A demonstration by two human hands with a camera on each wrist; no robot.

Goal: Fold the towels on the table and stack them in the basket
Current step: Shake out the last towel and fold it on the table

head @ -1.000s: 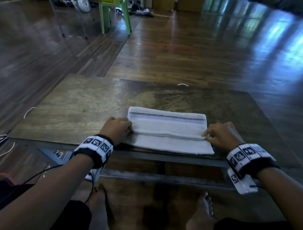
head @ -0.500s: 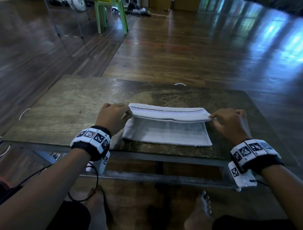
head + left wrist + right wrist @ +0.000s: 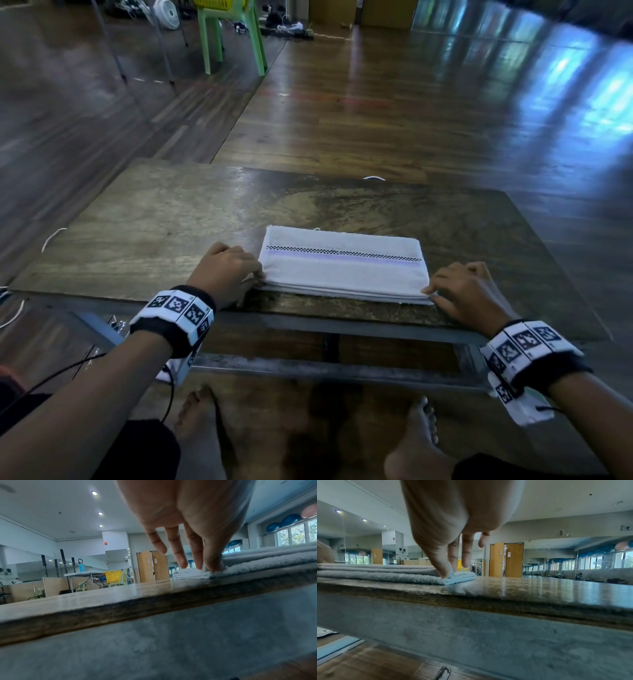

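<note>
Towel (image 3: 342,270) lies folded into a long flat rectangle on the wooden table (image 3: 164,233), close to the near edge and slightly right of centre; several layers show along its near side. A checked black band and a pale violet stripe run left to right across the top face. Left hand (image 3: 224,270) sits at the near-left corner of the towel — in the left wrist view the thumb and forefinger pinch the corner layers while the remaining fingers (image 3: 178,555) hang loosely extended above the table. Right hand (image 3: 462,291) sits at the near-right corner; in the right wrist view the thumb and forefinger pinch a raised tuft of the corner, the other fingers (image 3: 467,555) held clear above it. Both wrists carry bands with black-and-white markers. Basket (image 3: 219,4) — yellow — rests on a green chair (image 3: 233,37) on the floor, well beyond the far-left end of the table.
</note>
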